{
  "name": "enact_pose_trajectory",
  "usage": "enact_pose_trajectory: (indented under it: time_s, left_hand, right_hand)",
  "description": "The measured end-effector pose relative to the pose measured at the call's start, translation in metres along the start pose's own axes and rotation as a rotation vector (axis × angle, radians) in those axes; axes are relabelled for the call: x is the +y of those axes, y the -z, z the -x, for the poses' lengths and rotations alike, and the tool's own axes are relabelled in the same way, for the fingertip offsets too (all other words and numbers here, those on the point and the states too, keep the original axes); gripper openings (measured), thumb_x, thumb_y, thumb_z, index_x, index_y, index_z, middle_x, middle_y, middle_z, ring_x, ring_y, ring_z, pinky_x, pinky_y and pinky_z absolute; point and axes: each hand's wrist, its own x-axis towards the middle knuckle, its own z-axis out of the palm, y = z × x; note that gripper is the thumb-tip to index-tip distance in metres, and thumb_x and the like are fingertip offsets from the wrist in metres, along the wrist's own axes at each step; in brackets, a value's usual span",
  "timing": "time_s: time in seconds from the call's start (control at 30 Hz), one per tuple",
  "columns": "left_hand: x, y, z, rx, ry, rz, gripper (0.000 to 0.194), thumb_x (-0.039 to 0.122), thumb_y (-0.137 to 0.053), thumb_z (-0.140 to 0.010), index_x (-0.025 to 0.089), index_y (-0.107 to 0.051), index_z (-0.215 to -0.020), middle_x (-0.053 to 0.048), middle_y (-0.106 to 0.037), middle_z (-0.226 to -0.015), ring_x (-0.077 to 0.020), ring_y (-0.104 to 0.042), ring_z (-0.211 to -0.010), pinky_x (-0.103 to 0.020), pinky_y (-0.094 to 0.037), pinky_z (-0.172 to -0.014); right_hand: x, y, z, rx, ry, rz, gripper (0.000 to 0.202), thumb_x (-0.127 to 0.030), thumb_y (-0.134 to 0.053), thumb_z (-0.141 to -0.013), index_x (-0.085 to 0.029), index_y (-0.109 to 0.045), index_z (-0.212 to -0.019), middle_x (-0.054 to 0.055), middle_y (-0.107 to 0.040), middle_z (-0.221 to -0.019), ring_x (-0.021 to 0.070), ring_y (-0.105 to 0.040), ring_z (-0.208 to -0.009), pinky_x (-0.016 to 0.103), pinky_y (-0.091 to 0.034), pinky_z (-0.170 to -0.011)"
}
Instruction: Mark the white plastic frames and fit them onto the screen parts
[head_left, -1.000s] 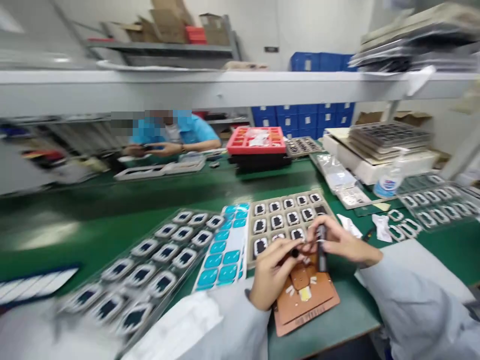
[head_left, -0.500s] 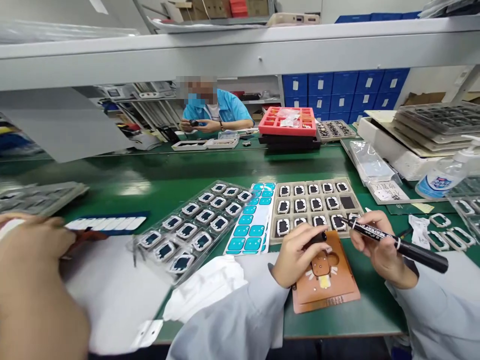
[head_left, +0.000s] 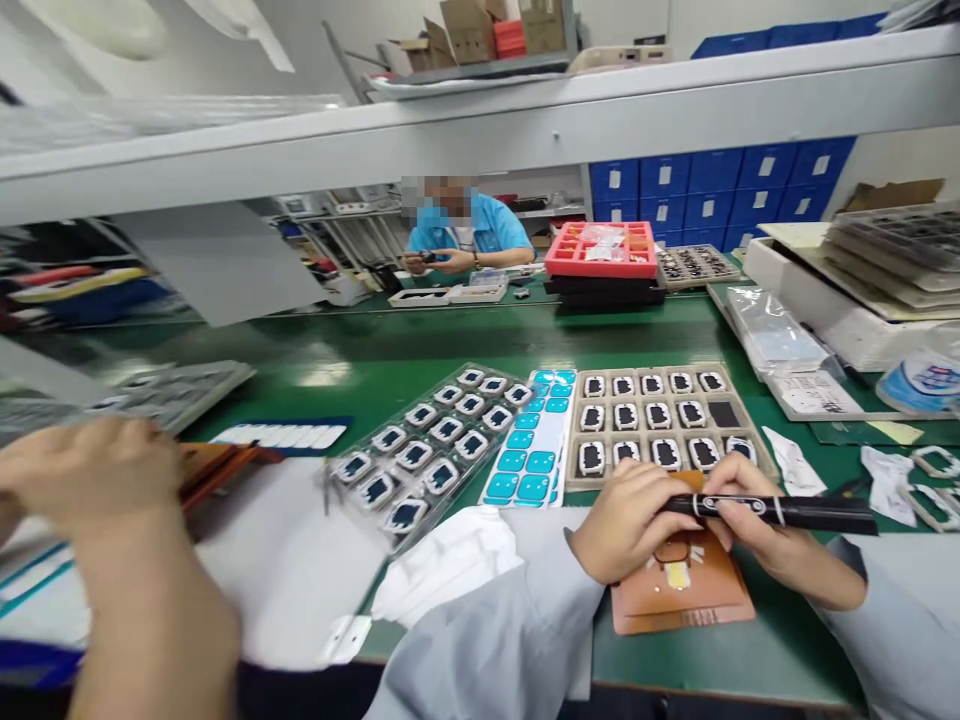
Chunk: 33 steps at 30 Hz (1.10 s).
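My left hand [head_left: 634,518] is closed on the cap end of a black marker pen [head_left: 806,513], above a brown leather-like piece [head_left: 701,595] with a cartoon figure. My right hand [head_left: 765,530] grips the marker's barrel, which lies nearly level. The cap is on the pen, so its tip is hidden. Both hands cover the upper part of the brown piece. Just beyond them lies a beige tray [head_left: 763,455] of white-rimmed black frames. To its left is a sheet of turquoise stickers [head_left: 540,462].
A clear tray of frames [head_left: 427,450] and crumpled white cloth [head_left: 450,565] lie left of my hands. A co-worker's bare arm [head_left: 142,560] reaches in at far left. Another person [head_left: 472,235] sits opposite. Loose white frames [head_left: 934,460] and a bottle [head_left: 926,380] stand right.
The marker and its cap, held apart before, are now together. My right hand has moved left to meet my left hand. The view has shifted, and the co-worker's arm at left has moved.
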Motion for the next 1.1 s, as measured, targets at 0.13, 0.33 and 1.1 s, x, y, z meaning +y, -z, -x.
enact_pose_trajectory:
  time_s: [0.13, 0.33, 1.1]
  left_hand:
    - [-0.002, -0.004, 0.003, -0.127, -0.043, -0.066, 0.066, 0.061, -0.012, -0.098, 0.016, -0.058, -0.088, -0.006, -0.069, -0.078, -0.0149, -0.060, -0.071, -0.033, -0.035, -0.077]
    - [-0.010, -0.010, 0.007, -0.294, 0.000, -0.141, 0.052, 0.059, -0.030, -0.099, 0.018, -0.054, -0.079, 0.000, -0.066, -0.072, -0.0121, -0.055, -0.064, -0.031, -0.035, -0.080]
    - [-0.069, 0.078, 0.042, -0.206, 1.150, -0.690, 0.057, 0.056, -0.049, -0.085, 0.026, -0.054, -0.133, -0.011, -0.046, -0.147, -0.0417, -0.040, -0.132, -0.062, -0.038, -0.101]
  right_hand:
    - [0.007, 0.002, 0.000, 0.025, 0.086, 0.147, 0.028, -0.049, -0.054, -0.094, -0.025, -0.053, -0.082, 0.000, -0.055, -0.070, 0.0147, -0.051, -0.058, 0.025, -0.040, -0.052]
    - [0.017, 0.008, -0.007, -0.098, 0.090, 0.197, 0.031, -0.052, -0.054, -0.092, -0.025, -0.057, -0.078, 0.002, -0.058, -0.067, 0.0184, -0.057, -0.059, 0.028, -0.047, -0.053]
    - [0.066, 0.173, -0.037, 1.046, -0.393, 0.851, 0.049, -0.027, -0.045, -0.091, -0.007, -0.055, -0.134, 0.025, -0.064, -0.113, 0.0353, -0.060, -0.104, 0.048, -0.044, -0.093]
